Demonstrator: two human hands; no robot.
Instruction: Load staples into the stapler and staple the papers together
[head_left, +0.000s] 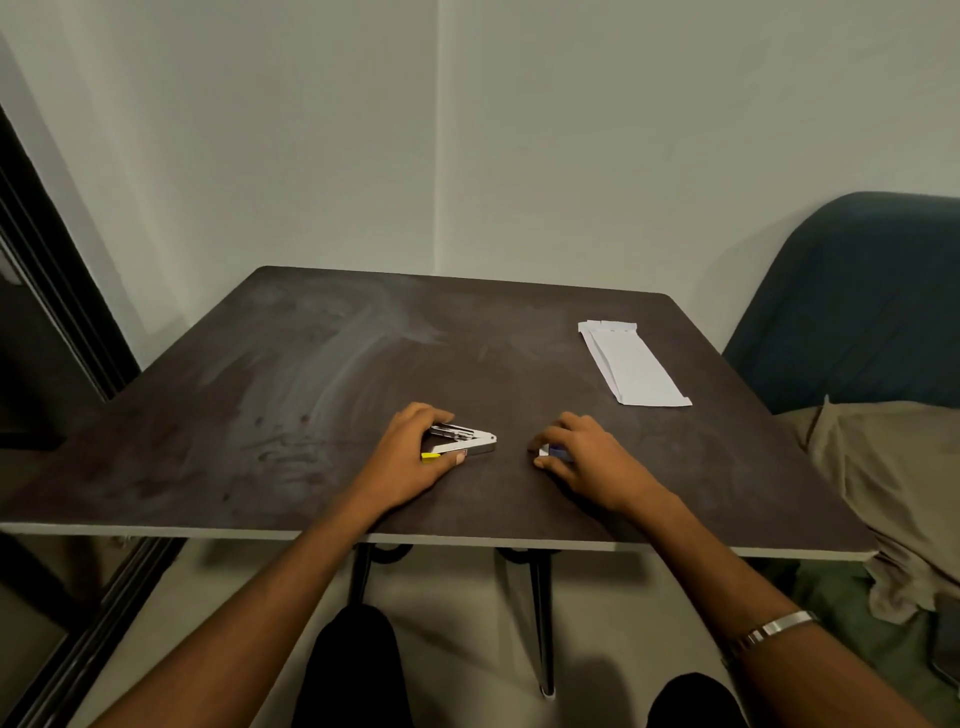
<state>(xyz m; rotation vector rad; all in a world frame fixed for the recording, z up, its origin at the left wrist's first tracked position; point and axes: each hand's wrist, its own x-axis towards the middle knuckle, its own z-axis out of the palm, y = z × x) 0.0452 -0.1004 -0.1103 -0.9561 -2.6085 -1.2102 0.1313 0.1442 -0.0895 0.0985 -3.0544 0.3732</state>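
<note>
Left hand (415, 452) is curled over the stapler (460, 445), fingers behind it and thumb in front, clamped on its left end. The stapler lies on the worktop (311, 374) with its top arm hinged up from the base, the hinge pointing right toward the other hand. A yellow part shows just under the left thumb.

Right hand (582, 449) sits just right of the stapler, apart from it, fingers closed around a small white and blue box (551, 452), probably the staples. Too small to tell whether the box is open.

Papers (631, 364) lie well beyond the right hand, toward the far right corner, untouched.

Step in hand, as judged: loading. To do it well, keep the left hand pinning the base flat with the arm held fully open so the channel faces up. Draw one strip from the box and lay it legs down in the channel. Close the arm until it seats.

Count: stapler 1; staple box 1; paper stack 1, sheet number not readable; hands 2.
</note>
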